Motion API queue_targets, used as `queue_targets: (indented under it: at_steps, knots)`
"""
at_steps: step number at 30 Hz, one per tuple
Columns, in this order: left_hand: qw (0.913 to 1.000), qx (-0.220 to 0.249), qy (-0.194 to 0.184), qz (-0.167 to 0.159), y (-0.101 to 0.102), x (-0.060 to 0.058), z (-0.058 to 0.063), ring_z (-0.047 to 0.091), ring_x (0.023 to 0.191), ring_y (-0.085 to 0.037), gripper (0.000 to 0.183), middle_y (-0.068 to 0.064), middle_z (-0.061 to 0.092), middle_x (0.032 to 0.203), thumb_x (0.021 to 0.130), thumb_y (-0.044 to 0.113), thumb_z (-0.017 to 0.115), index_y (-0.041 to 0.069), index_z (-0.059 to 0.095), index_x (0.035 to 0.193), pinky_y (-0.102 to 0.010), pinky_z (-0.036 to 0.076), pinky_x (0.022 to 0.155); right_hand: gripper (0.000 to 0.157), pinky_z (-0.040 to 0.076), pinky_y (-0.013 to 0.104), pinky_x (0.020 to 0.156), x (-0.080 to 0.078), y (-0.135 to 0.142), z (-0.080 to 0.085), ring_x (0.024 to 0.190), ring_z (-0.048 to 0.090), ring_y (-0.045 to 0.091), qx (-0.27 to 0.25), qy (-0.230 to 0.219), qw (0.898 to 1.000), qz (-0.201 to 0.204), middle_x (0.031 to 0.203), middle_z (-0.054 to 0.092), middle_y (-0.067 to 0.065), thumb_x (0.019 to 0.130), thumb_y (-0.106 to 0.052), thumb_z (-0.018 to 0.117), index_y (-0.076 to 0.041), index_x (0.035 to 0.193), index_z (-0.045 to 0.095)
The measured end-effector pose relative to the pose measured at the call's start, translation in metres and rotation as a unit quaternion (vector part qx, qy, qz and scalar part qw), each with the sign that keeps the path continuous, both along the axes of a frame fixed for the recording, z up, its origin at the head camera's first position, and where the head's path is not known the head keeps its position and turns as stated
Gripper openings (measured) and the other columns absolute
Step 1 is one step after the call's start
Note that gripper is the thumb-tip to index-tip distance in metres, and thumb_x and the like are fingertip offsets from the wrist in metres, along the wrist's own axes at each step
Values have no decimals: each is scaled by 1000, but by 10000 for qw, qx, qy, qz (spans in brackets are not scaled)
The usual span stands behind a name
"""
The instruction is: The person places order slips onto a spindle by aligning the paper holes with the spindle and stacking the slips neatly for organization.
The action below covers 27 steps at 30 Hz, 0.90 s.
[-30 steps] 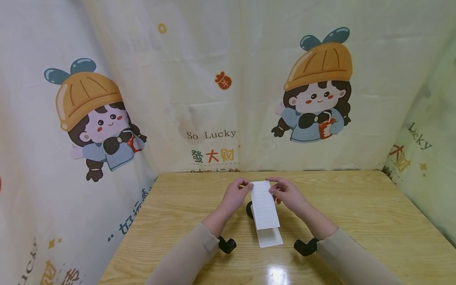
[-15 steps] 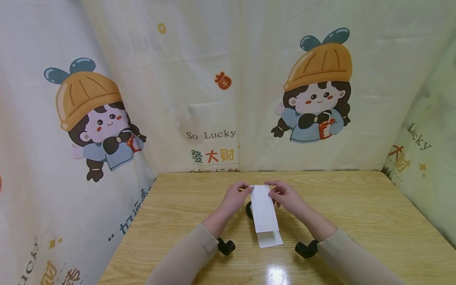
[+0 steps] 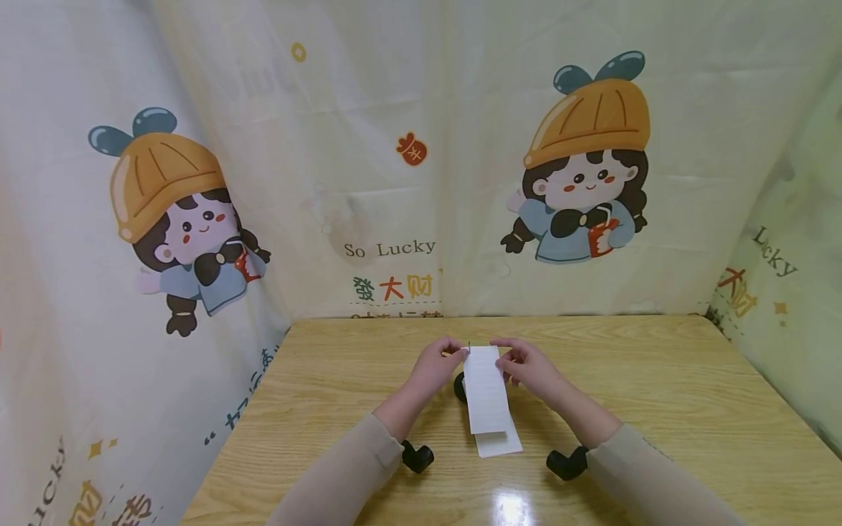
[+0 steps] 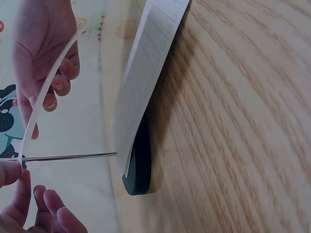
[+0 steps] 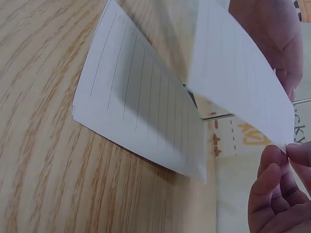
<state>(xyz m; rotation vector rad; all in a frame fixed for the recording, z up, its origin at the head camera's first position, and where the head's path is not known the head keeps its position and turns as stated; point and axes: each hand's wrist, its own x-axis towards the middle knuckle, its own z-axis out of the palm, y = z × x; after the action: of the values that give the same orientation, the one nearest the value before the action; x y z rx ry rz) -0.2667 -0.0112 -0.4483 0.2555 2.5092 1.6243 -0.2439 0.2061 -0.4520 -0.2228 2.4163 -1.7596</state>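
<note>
A lined paper slip [image 3: 487, 394] is pinched at its far edge by both hands. My left hand [image 3: 435, 365] grips its left corner, and my right hand [image 3: 529, 365] its right corner. Close beside the left fingers, a thin metal spike [image 4: 73, 157] passes through the held slip, and its tip rises above the paper. Below, more lined slips [image 5: 141, 97] lie on the spike near its round black base [image 4: 141, 170]. A gap separates the held slip from the lower ones. In the head view the held slip hides most of the base.
The wooden table [image 3: 355, 380] spreads around the hands, with a printed curtain [image 3: 368, 183] along its back and sides. Black wrist devices sit under both wrists, the left device [image 3: 417, 456] and the right device [image 3: 567, 462].
Both hands have moved down slightly with the slip, whose near end hangs lower. The spike's tip now shows above the slip's far left corner.
</note>
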Motion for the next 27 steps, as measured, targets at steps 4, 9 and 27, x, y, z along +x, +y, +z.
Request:
queue_targets:
  at_steps: [4,9,27]
  knots:
    - [9999,-126,-17,17,0,0,-3,55,87,-17,18,2,61,101,97,35,65,17,66,95,-33,45,69,41,51,39,66,0,1,-2,77,58,28,14,-11,10000,13,88,60,11,98,-7,60,-4,138,53]
    - [9990,-394,-203,104,1,1,-4,55,82,-18,18,2,61,100,96,37,65,19,66,97,-32,46,61,38,50,38,63,1,1,-5,76,58,32,72,-42,10000,4,85,59,14,98,-7,61,-3,136,55]
    - [9965,-832,-16,-98,-1,-1,-21,53,79,-15,15,2,62,94,94,30,69,15,66,93,-30,43,65,31,47,35,60,0,1,-20,70,56,26,468,-236,9986,-110,82,60,10,97,-10,63,-6,128,61]
